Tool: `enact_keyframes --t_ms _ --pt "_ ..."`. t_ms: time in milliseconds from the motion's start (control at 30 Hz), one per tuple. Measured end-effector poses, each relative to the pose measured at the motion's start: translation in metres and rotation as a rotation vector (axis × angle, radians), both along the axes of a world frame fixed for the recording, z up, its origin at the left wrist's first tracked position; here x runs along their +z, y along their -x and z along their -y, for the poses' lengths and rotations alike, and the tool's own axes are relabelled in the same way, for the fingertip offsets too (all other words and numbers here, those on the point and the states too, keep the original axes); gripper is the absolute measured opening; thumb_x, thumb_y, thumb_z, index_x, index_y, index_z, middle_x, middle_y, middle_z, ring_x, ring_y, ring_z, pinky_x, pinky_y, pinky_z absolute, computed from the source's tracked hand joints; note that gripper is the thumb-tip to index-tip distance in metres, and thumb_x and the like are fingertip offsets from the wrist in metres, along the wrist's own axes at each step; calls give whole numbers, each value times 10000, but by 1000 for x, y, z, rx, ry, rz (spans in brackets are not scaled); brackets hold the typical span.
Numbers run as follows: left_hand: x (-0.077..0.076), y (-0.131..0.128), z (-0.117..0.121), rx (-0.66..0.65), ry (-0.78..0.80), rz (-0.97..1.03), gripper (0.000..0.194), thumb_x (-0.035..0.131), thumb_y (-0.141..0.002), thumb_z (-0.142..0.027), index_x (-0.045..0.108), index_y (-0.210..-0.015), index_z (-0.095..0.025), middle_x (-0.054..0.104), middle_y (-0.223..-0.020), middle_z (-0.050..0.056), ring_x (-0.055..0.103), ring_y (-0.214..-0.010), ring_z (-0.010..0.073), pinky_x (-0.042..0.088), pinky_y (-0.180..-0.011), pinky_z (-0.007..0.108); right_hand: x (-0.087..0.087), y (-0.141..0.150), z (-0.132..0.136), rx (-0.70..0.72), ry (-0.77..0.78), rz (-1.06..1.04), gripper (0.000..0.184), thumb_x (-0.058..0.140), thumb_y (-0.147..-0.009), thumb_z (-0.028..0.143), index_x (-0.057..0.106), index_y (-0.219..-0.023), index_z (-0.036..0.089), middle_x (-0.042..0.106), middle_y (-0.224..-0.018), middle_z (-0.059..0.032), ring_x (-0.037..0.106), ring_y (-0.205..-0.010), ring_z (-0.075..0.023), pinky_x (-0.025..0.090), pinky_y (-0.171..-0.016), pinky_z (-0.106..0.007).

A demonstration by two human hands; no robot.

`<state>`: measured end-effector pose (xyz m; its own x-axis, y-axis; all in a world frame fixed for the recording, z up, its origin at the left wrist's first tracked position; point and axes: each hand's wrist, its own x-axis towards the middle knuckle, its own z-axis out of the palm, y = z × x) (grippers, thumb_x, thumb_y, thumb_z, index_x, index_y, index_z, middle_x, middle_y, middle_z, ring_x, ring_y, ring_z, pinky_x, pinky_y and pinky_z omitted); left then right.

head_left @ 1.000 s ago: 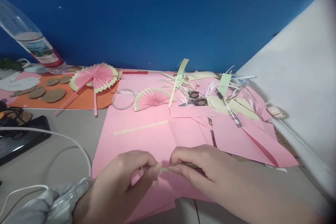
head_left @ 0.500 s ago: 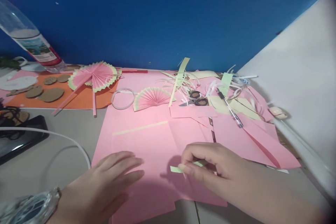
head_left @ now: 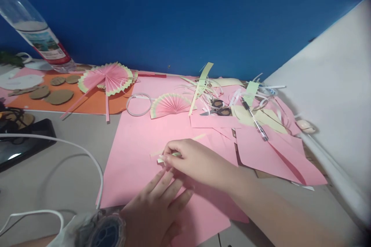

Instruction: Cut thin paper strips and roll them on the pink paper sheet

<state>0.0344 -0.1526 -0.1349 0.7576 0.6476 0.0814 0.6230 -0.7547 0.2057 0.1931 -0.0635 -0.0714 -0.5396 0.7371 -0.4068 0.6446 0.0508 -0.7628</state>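
Between thumb and fingers my right hand (head_left: 185, 156) pinches a light green paper strip (head_left: 160, 160), most of it covered by the hand. Just below, my left hand (head_left: 162, 197) lies with its fingers spread on a pink paper sheet (head_left: 203, 216), its fingertips close to the right hand. A thin pale yellow strip (head_left: 199, 136) runs along the sheet's far edge, partly hidden behind my right hand. Beyond the hands sits a pleated pink paper fan (head_left: 174, 104) with a yellow-green rim.
Scissors (head_left: 220, 109) lie by a heap of paper scraps (head_left: 203, 92). A pen (head_left: 256, 121) rests on pink and yellow paper. At the left are a tape ring (head_left: 127, 104), a larger fan with sticks (head_left: 111, 79), cardboard discs (head_left: 59, 97), a bottle (head_left: 48, 44), a phone (head_left: 31, 142) and a white cable (head_left: 87, 152).
My right hand has carried the green strip left and away from me, to the yellow strip. My left hand let go of it and now lies spread on the pink sheet, which has shifted right.
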Motion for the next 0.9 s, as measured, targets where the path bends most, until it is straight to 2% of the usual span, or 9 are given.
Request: enact_keyframes --t_ms 67,167,233,333,400,433,533,667,900 --pt "2 3 0 4 -51 22 564 514 -764 -231 446 -1324 -209 580 -1274 31 511 -1168 243 398 -998 365 -6 8 -4 25 -16 27 242 446 -878 301 592 -729 177 644 -758 -9 541 -643 -123 319 -550 -232" --pt "5 17 -2 33 -128 20 516 526 -777 -229 486 -1291 -215 560 -1300 -1 451 -1215 210 326 -1038 330 -9 14 -6 18 -38 81 241 462 -864 264 573 -675 165 627 -719 -17 526 -627 -121 285 -538 -234" --pt "6 31 -5 50 -155 52 396 509 -825 -259 550 -1218 -244 564 -1292 -34 433 -1214 190 278 -1049 309 -10 16 -6 4 -56 106 216 463 -858 227 582 -689 163 626 -734 -25 526 -642 -125 273 -541 -237" --pt "6 51 -11 97 -162 94 240 508 -864 -355 639 -1048 -274 631 -1165 -40 510 -1071 175 300 -994 296 -13 16 -5 1 -86 126 211 472 -870 253 589 -717 169 623 -743 -26 513 -636 -123 262 -537 -242" --pt "7 61 -16 95 -166 28 396 544 -833 -471 575 -1187 -296 590 -1234 9 508 -1089 224 319 -964 360 -16 15 -4 1 -114 139 243 476 -881 304 568 -695 177 609 -707 -8 493 -607 -115 254 -523 -242" --pt "7 65 -19 130 -142 -1 533 545 -806 -541 510 -1274 -288 526 -1322 44 466 -1165 267 299 -989 411 -17 15 -4 2 -127 144 259 474 -884 321 553 -680 182 599 -685 4 484 -593 -110 249 -514 -242" --pt "6 69 -26 93 -113 -83 794 485 -736 -708 351 -1397 -290 341 -1472 88 299 -1321 353 200 -1045 513 -18 12 -3 3 -136 146 273 463 -893 330 524 -664 194 577 -654 37 467 -569 -95 250 -495 -234" --pt "2 63 -29 37 -124 -140 859 435 -721 -756 249 -1437 -318 274 -1505 91 242 -1358 354 142 -1065 500 -14 5 -3 -4 -82 113 238 466 -895 324 541 -700 208 592 -688 60 493 -593 -83 287 -513 -217" --pt "-1 50 -31 52 -129 -80 823 388 -760 -741 270 -1434 -284 255 -1502 145 190 -1380 344 138 -1070 509 -12 -3 -2 -15 -42 116 233 465 -895 312 525 -696 208 583 -680 69 493 -598 -83 292 -523 -218"
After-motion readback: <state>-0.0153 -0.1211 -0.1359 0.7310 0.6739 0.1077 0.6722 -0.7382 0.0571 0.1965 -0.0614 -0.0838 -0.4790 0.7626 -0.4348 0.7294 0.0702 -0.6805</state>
